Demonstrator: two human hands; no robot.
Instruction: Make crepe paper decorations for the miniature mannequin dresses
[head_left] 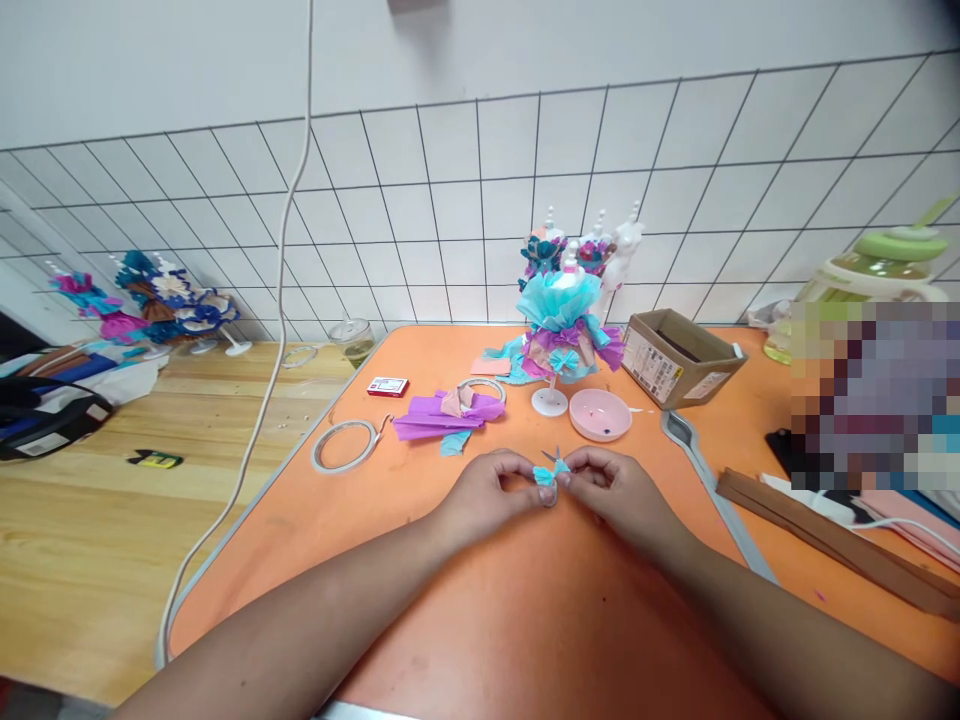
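Observation:
Both hands meet over the middle of the orange table (525,620). My left hand (491,488) and my right hand (611,488) pinch a small turquoise crepe-paper piece (546,475) between their fingertips, fingers closed on it. A thin dark point, perhaps scissor tips, sticks up just above the piece. Behind it stands a small mannequin in a turquoise and purple paper dress (564,325) on a white stand. A pink dish (600,414) sits beside the stand's base.
Purple and turquoise paper scraps (446,412) and tape rings (345,446) lie to the left. A small red box (388,386), a cardboard box (675,358), brown strips (832,540), a green-lidded jug (877,265), a hanging white cable (262,400) and more paper-dressed figures (161,300) are around.

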